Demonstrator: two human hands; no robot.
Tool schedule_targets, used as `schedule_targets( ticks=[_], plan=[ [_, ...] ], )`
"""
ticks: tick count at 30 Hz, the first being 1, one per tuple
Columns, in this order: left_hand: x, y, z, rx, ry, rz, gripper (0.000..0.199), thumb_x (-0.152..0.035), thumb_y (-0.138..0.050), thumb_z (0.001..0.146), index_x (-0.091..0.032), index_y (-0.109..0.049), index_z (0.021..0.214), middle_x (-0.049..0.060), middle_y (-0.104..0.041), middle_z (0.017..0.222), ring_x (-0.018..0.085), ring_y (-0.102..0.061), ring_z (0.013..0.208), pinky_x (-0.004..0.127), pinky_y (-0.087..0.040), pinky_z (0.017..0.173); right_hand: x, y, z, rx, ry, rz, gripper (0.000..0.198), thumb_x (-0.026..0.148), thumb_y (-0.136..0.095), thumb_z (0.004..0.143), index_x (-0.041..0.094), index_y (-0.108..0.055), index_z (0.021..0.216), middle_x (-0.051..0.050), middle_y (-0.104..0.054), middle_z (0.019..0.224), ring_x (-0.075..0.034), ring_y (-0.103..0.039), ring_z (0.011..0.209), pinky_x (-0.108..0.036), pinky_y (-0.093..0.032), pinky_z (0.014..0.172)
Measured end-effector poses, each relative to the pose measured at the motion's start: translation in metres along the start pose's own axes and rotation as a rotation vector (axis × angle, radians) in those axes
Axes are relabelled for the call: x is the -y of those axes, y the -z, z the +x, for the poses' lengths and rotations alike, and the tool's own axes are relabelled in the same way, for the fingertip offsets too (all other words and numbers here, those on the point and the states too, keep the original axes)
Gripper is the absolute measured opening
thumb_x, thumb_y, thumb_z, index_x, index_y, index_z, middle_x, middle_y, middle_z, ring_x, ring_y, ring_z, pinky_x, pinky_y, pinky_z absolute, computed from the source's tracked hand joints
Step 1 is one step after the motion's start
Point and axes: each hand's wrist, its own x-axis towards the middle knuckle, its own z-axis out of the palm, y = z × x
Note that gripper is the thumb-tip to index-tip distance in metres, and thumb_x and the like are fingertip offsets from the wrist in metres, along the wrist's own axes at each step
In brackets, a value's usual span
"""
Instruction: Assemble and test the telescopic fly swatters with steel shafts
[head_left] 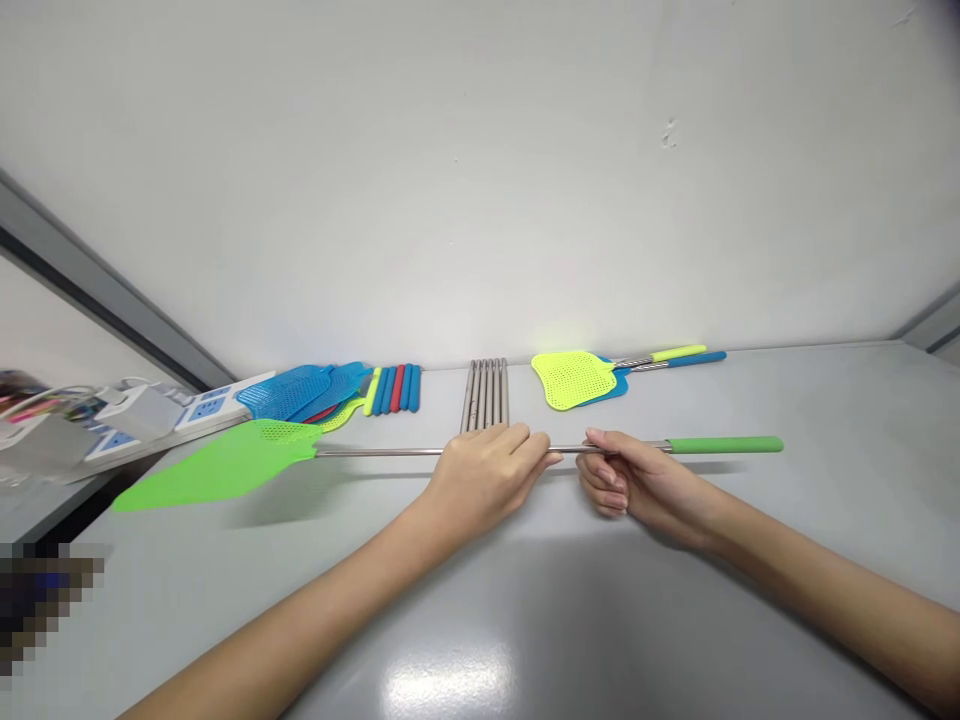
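A fly swatter (382, 453) with a green perforated head, a long thin metal rod and a green grip spans the view sideways, held slightly above the table. My left hand (495, 465) is closed round the middle of the rod from above. With thumb and curled fingers, my right hand (626, 475) pinches the rod nearer the green grip, palm side partly showing. Just behind my left hand, several metal rods (487, 392) lie side by side, their near ends hidden by that hand. The swatter's head points left and its grip points right.
On the grey table (337, 620), blue, red and yellow swatter heads (289, 392) lie back left beside several coloured grips (396, 388). A yellow swatter (574, 380) overlaps a blue one (675, 361) at back right. A power strip (206, 408) with chargers borders the left; a wall stands behind.
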Motion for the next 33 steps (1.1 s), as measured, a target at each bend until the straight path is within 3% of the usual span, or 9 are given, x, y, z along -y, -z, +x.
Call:
schedule_targets(
  ticks=[21,33],
  plan=[
    [0.0053,0.0049,0.0033,0.199,0.077,-0.111,0.038,-0.039,-0.023,0.086,-0.018,-0.046,0.063,-0.002,-0.051,0.05,0.01,-0.047,0.046,0.024,-0.018,0.042,0.0005,-0.0002,-0.0006,-0.042,0.019,-0.168,0.037,0.035,-0.039,0.081,0.018,-0.027,0.049,0.005,-0.02,0.05,-0.009,-0.022,0.045,-0.025,-0.02,0.047],
    [0.0079,0.0036,0.001,0.153,0.052,-0.104,0.038,-0.039,-0.023,0.086,-0.017,-0.046,0.064,-0.001,-0.054,0.053,0.01,-0.049,0.047,0.025,-0.015,0.041,0.0015,0.0025,-0.0007,-0.046,0.033,-0.239,0.038,0.036,-0.039,0.081,0.018,-0.028,0.05,0.005,-0.02,0.049,-0.009,-0.021,0.046,-0.026,-0.018,0.047]
  ],
)
